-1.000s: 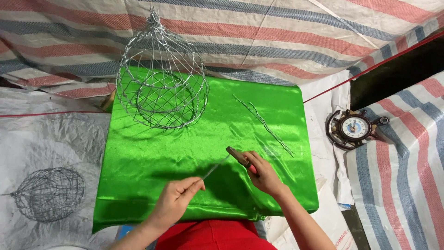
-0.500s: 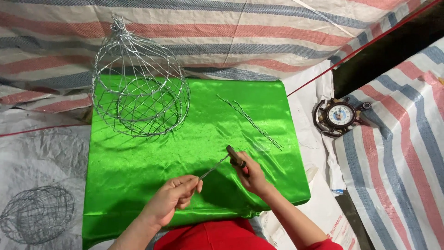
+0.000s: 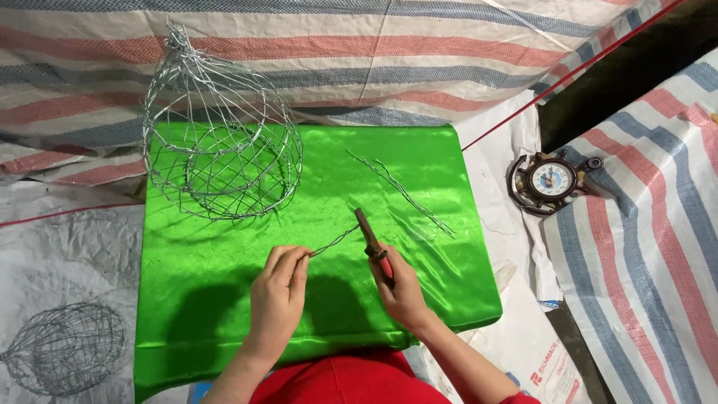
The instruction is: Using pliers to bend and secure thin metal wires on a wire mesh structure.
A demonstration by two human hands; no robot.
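Two hands meet over the green worktop (image 3: pixel 224 299) — left hand (image 3: pixel 277 295) pinches a twisted wire (image 3: pixel 333 242) slanting up-right to the pliers (image 3: pixel 372 245), right hand (image 3: pixel 400 288) clamped round their handles — jaws shut on its far tip.

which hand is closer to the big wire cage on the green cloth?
Left. The left hand sits below the wire cage, slightly to its right, pinching a twisted wire. The right hand, holding pliers, is farther right.
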